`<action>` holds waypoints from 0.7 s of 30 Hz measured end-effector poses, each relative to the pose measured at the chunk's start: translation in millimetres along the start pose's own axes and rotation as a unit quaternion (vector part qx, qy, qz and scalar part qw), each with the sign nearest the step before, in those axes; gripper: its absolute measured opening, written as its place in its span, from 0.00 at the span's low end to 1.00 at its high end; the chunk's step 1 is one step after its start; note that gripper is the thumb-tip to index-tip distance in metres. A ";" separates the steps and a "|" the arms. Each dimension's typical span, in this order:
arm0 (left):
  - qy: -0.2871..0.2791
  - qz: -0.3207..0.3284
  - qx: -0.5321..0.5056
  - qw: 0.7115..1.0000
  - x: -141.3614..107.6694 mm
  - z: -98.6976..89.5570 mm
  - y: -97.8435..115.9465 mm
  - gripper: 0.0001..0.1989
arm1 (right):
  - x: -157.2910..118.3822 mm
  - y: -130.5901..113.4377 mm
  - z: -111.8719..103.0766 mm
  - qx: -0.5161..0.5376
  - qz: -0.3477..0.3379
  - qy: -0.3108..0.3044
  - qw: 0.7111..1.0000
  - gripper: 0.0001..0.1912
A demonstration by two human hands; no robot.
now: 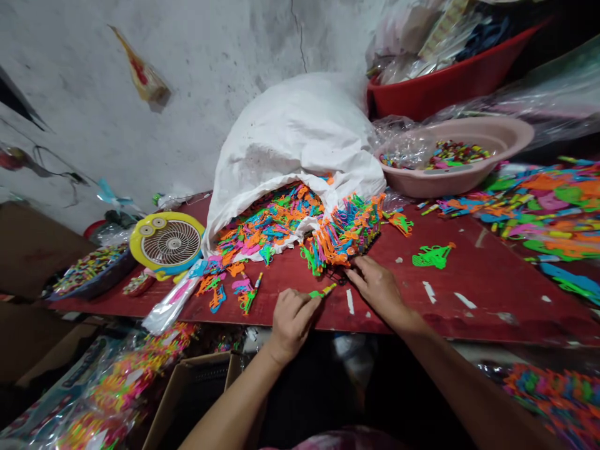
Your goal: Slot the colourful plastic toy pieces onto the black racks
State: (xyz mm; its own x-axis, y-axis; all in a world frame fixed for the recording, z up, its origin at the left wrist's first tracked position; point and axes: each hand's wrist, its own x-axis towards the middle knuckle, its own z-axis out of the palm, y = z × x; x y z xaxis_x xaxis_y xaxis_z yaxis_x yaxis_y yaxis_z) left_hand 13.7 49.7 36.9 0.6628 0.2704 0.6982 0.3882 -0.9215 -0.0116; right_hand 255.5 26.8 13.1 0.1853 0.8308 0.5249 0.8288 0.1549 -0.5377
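Note:
My left hand [293, 317] is closed at the table's front edge, its fingers pinching a small green plastic piece [323, 292] with a yellow tip. My right hand [376, 287] has its thumb and fingers drawn together at the foot of a dense cluster of small plastic pieces [347, 231] in orange, blue, green and purple. Something thin and black shows by its fingertips; what they grip is hidden. Behind the cluster, a white sack [300, 131] lies with its mouth toward me, spilling many loose plastic pieces [276, 215]. Several lie on the red tabletop [281, 275].
At left stand a yellow fan [171, 244] and a dark basin [112, 278] of small parts. A pink basin [450, 181] and a red tub [450, 90] are at right. A pile of flat colourful pieces [553, 206] covers the right end. Below is a cardboard box [164, 400].

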 end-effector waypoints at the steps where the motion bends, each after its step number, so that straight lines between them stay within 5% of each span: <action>1: -0.007 -0.017 0.016 1.000 -7.3 0.0 -4.7 0.12 | 0.0 -0.4 0.1 -0.002 -0.002 0.003 1.000 0.08; 5: -0.057 -0.073 0.059 0.994 -19.6 -3.4 -19.7 0.10 | 0.0 -3.7 2.3 -0.025 -0.006 0.022 0.999 0.09; 9: -0.057 -0.143 0.031 0.988 -7.0 -3.8 -11.3 0.15 | 0.2 -6.9 4.7 -0.048 -0.008 0.032 0.998 0.09; 13: 0.007 -0.260 -0.069 0.963 19.1 17.6 8.9 0.10 | 0.6 -6.3 4.5 -0.056 -0.015 0.044 0.997 0.10; 21: -0.041 -0.402 -0.132 0.905 42.9 52.5 26.7 0.15 | -2.6 -10.4 -1.4 -0.003 -0.038 0.054 0.998 0.16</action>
State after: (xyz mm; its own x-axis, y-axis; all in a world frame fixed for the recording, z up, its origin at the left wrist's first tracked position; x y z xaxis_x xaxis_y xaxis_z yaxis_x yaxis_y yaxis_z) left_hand 86.1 51.4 29.0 0.2832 0.8930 0.3498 0.6063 -0.4494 0.6561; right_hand 247.2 22.3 18.3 0.1769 0.7545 0.6320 0.8458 0.2118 -0.4896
